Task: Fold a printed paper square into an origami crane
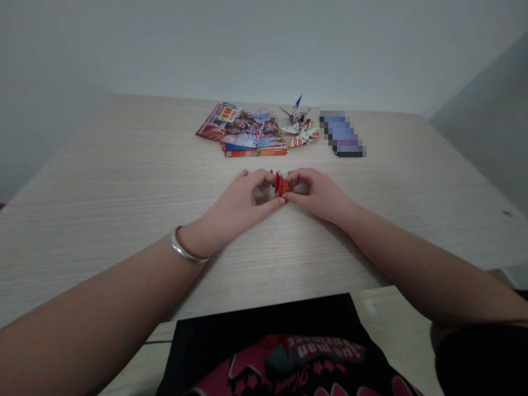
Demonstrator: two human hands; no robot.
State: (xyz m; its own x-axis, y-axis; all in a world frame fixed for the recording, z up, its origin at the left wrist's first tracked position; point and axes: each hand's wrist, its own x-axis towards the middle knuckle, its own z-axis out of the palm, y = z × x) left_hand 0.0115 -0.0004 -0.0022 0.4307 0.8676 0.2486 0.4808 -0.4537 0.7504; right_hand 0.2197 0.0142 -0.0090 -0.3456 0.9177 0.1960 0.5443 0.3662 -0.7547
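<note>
A small piece of folded red paper (281, 186) is held upright between my two hands, just above the table in the middle of the view. My left hand (243, 201) pinches it from the left between thumb and fingers. From the right, my right hand (319, 192) grips it with thumb and curled fingertips. The fingertips partly cover the paper, so its full shape cannot be made out. A silver bangle (185, 248) circles my left wrist.
Printed leaflets (247, 126) lie stacked at the table's far side. Right of them sit several folded paper cranes (300, 129), then a pixelated phone-like object (344, 135). The pale wooden table (124, 165) meets a wall behind; its near edge is close to my lap.
</note>
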